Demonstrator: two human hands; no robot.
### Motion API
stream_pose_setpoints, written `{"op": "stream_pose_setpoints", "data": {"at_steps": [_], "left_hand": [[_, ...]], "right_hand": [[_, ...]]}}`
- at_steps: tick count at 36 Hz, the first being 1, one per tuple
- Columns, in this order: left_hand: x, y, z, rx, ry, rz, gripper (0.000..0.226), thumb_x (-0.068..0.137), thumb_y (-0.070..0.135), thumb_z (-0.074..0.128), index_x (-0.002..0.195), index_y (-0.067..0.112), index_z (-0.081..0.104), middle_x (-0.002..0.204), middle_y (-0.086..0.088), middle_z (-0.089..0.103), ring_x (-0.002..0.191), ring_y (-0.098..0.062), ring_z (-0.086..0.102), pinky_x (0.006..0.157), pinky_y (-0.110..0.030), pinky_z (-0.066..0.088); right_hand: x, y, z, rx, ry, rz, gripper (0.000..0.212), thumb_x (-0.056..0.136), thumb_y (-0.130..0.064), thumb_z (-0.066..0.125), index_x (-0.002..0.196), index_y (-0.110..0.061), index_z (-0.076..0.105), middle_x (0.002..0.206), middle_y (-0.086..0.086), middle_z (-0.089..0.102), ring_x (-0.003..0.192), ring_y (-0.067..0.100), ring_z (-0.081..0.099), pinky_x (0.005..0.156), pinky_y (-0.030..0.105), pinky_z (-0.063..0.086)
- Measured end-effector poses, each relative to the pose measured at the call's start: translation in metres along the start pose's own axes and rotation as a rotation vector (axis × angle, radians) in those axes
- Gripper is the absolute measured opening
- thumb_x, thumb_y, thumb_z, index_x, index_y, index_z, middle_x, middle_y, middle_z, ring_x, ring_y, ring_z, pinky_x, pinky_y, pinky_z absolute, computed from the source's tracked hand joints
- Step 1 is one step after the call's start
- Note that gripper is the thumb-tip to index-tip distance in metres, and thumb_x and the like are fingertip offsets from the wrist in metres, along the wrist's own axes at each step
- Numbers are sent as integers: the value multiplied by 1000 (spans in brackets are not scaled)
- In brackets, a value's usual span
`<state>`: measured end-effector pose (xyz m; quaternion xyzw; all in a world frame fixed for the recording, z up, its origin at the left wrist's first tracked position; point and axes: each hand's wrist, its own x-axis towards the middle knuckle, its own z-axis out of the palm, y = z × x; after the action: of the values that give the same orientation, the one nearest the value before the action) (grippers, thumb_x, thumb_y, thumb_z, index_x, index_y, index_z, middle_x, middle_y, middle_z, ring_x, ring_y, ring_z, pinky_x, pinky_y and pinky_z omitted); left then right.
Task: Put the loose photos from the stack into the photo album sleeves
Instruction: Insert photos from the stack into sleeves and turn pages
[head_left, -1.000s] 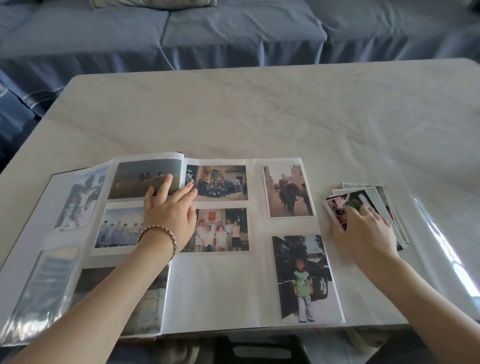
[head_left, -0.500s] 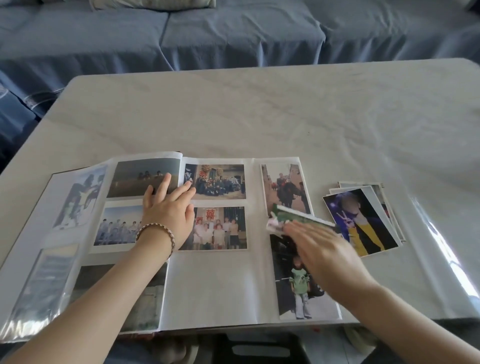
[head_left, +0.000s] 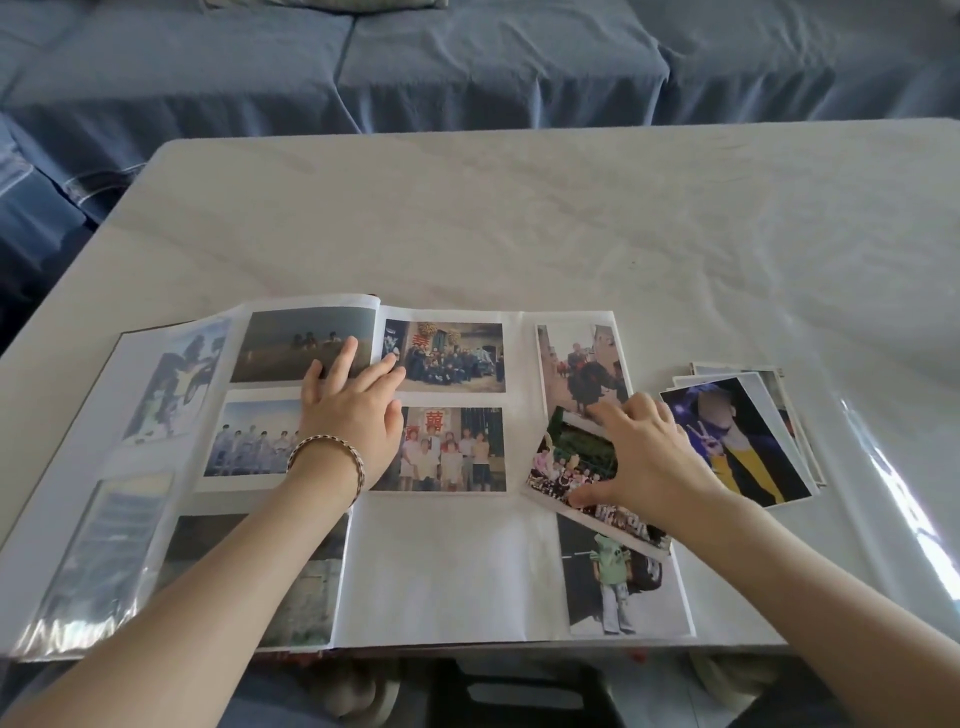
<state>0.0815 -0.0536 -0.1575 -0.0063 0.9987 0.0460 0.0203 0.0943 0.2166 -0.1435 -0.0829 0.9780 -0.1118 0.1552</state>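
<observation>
Moved: loose photo (head_left: 570, 460), tipped up half a second ago, now lies tilted on the album's (head_left: 441, 571) right page.
Left hand (head_left: 353, 415): fingers straight, pressing flat beside the centre fold.
Right hand (head_left: 649, 457): thumb and curled fingertips grip the loose photo.
Stack (head_left: 743, 441): on table (head_left: 519, 234), just right of album.

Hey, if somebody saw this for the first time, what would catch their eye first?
Most likely the open photo album spread along the near edge of the pale table, its pages lined with prints. Next, the right hand gripping a loose group photo tilted over the right page, while the left hand lies flat by the fold. A stack of photos sits just right of the album.
</observation>
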Motion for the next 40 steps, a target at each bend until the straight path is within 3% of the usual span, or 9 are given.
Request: {"op": "stream_pose_setpoints", "data": {"at_steps": [3,6,8,14,21,29,33,37,40], "left_hand": [[0,0,0,-8,0,-2,43,98,27,34,141,29,38,152,16,25,145,-16,-4,114,-45,-4],[1,-1,1,-7,-4,1,44,98,26,34,142,29,37,152,15,25,145,-16,-4,114,-46,-4],[1,-1,1,-9,-5,3,44,98,26,33,142,29,37,152,15,25,145,-17,-4,114,-46,-4],[0,-2,2,-17,11,5,44,98,25,34,141,28,38,152,15,26,145,-16,-3,115,-45,-3],[-1,-1,1,-13,12,6,43,98,26,35,141,28,39,152,15,27,145,-17,-2,115,-45,-2],[-1,0,0,10,3,5,44,98,28,33,142,30,37,152,16,25,145,-17,-3,115,-46,-2],[-1,0,0,8,10,3,44,98,28,34,141,29,38,152,15,26,145,-17,-2,115,-46,-1],[-1,-1,1,0,15,7,43,98,28,36,141,29,39,151,15,27,145,-17,-1,115,-46,-1],[-1,-2,2,-4,19,7,43,97,27,37,140,29,40,151,15,28,145,-18,0,115,-46,-1]], "right_hand": [[-4,4,-5,175,52,-23,48,79,-41,69,119,-18,57,99,-5,50,81,10,50,61,17,39],[-9,12,-13,326,83,-30,9,87,-34,62,87,-25,62,73,-13,57,61,1,54,43,11,36],[-12,16,-21,359,63,-31,12,87,-35,62,77,-34,55,65,-14,57,56,1,55,40,10,37],[-19,20,-30,173,43,-52,16,86,-44,59,80,-34,47,60,-15,46,50,-1,50,38,9,30],[-17,13,-16,73,-8,-101,24,87,-49,56,97,-27,57,63,-17,48,52,-3,49,36,7,35],[-18,1,-1,89,-399,-147,47,79,-55,62,119,-33,49,103,-8,59,71,2,55,50,13,43],[-13,-3,0,111,-438,-163,46,73,-56,67,108,-31,53,111,-7,60,84,10,58,66,21,52],[-6,-13,7,80,-413,-240,39,69,-60,69,82,-31,46,91,-9,59,73,7,53,55,19,41],[-5,-15,7,106,-411,-274,38,68,-59,70,75,-34,43,80,-14,51,68,2,48,53,19,38]]}}
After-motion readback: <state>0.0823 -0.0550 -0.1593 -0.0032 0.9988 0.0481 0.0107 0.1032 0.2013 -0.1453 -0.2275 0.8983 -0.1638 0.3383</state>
